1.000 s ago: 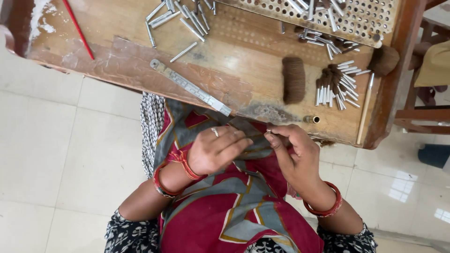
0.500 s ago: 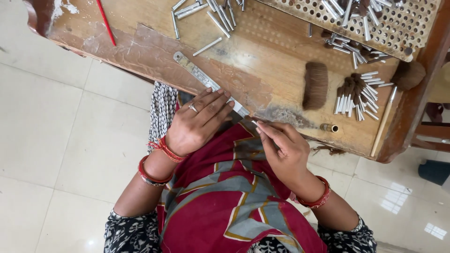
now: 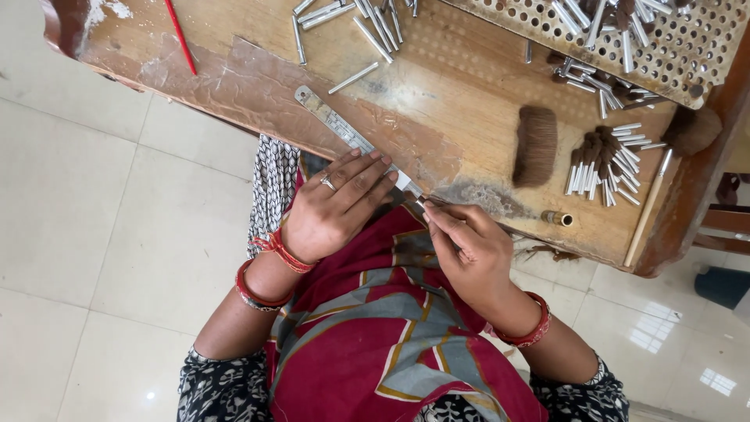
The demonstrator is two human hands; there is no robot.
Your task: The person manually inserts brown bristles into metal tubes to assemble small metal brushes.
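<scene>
My left hand (image 3: 332, 205) lies flat, fingers apart, its fingertips resting on the near end of a steel ruler (image 3: 344, 133) at the wooden table's (image 3: 437, 94) front edge. My right hand (image 3: 467, 248) is closed in a pinch on a small metal ferrule with hair (image 3: 426, 202) at the table edge, right beside the ruler's end. A smear of loose brown hair (image 3: 484, 199) lies just past my right fingertips. Both wrists wear red bangles over a red patterned garment.
A dark hair bundle (image 3: 536, 145) lies mid-table, with a pile of metal tubes with hair tufts (image 3: 605, 160) to its right. Loose metal tubes (image 3: 355, 23) lie at the back, a perforated tray (image 3: 664, 39) top right, a red pencil (image 3: 180, 35) far left, a brass ferrule (image 3: 556, 218) near the edge.
Both hands have risen from my lap to the table edge. My left hand went from curled near the right to flat on the ruler; the right hand carried its small piece to the edge.
</scene>
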